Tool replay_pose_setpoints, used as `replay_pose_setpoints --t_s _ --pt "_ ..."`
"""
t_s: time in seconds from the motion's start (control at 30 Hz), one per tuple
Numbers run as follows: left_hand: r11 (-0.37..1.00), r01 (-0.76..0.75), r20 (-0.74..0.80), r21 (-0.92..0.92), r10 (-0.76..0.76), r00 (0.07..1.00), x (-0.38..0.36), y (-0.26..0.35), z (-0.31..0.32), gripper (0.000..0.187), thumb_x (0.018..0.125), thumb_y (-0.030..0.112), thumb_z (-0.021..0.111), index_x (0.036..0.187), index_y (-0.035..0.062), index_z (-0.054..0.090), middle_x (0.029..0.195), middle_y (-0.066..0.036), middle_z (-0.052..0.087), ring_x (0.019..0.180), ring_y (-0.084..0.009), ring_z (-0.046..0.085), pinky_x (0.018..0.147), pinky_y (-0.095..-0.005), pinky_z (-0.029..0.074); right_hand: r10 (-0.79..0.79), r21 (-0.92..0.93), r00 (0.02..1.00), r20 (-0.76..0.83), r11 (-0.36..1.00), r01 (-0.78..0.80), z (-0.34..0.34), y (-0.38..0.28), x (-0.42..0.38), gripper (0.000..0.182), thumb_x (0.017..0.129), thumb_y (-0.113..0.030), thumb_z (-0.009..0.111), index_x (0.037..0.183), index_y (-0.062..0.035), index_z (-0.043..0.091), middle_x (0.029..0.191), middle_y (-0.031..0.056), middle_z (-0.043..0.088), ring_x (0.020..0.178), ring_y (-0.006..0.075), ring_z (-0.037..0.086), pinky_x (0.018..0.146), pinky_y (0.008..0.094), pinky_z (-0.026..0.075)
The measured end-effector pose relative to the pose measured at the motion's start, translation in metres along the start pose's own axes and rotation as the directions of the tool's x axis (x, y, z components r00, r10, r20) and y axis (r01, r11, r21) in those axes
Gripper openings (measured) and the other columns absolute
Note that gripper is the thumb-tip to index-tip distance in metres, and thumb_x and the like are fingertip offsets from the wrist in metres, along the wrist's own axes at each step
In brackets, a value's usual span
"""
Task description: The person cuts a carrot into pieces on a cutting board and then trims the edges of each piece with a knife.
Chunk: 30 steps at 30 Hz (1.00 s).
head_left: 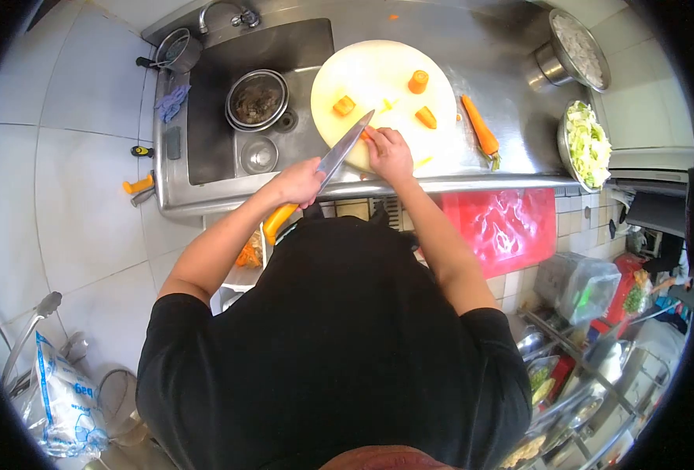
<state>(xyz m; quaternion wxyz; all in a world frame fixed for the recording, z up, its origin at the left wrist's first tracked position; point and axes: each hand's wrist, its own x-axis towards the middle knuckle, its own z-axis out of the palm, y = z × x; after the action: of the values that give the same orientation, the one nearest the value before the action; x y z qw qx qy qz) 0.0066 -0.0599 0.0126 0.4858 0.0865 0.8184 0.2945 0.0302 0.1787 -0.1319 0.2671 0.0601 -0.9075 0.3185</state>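
Note:
My left hand (300,184) grips a large kitchen knife (347,146), held near where its yellow handle meets the blade. The blade slants up and right over the round cutting board (335,74), its tip close to my right hand (391,154). The right fingers are bent and pressed down on a small piece of carrot (365,135), mostly hidden under them. Other carrot pieces lie on the board: a stub (418,81) at the upper right, a chunk (344,106) at the left and a wedge (426,117) at the right. Thin slivers lie between them.
A whole carrot (481,129) lies right of the board on the steel counter (511,74). Farther right stand a bowl of chopped cabbage (588,145) and a heaped metal strainer (578,51). Left is the sink (206,149), with a bowl of dark food (257,102) inside.

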Motion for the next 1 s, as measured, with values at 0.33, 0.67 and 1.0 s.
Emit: replay_pose_setpoints --t_s 0.33,0.67,1.0 --pt "0.998 0.035 -0.003 -0.060 -0.035 0.999 0.002 -0.001 0.002 0.020 0.112 0.021 0.044 0.119 0.0031 0.051 0.068 -0.009 0.061 0.047 -0.0174 0.057 0.042 -0.0350 0.047 0.017 0.016 1.000 0.020 1.000 -0.017 -0.003 -0.001 0.002 0.026 0.088 -0.012 0.075 0.113 -0.0069 0.076 0.097 0.0129 0.072 0.088 0.0310 0.068 0.081 0.0409 0.058" --pt "1.000 0.007 -0.018 -0.021 -0.007 1.000 0.001 -0.002 -0.004 0.019 0.109 0.018 0.043 0.113 0.0017 0.052 0.063 -0.009 0.059 0.045 -0.0217 0.059 0.043 -0.0389 0.050 -0.004 -0.017 1.000 0.000 1.000 0.004 -0.002 -0.001 0.000 0.028 0.086 -0.012 0.076 0.114 -0.0081 0.076 0.099 0.0122 0.072 0.089 0.0299 0.069 0.082 0.0402 0.058" --pt "0.991 -0.028 -0.099 -0.127 0.016 0.995 0.004 -0.013 -0.014 0.021 0.111 0.021 0.045 0.119 0.0043 0.054 0.065 -0.008 0.060 0.044 -0.0175 0.057 0.042 -0.0354 0.047 0.321 0.062 0.942 0.097 0.943 -0.328 0.001 0.003 -0.007 0.055 0.087 -0.020 0.081 0.136 -0.0079 0.059 0.105 0.0103 0.075 0.093 0.0274 0.071 0.083 0.0387 0.058"
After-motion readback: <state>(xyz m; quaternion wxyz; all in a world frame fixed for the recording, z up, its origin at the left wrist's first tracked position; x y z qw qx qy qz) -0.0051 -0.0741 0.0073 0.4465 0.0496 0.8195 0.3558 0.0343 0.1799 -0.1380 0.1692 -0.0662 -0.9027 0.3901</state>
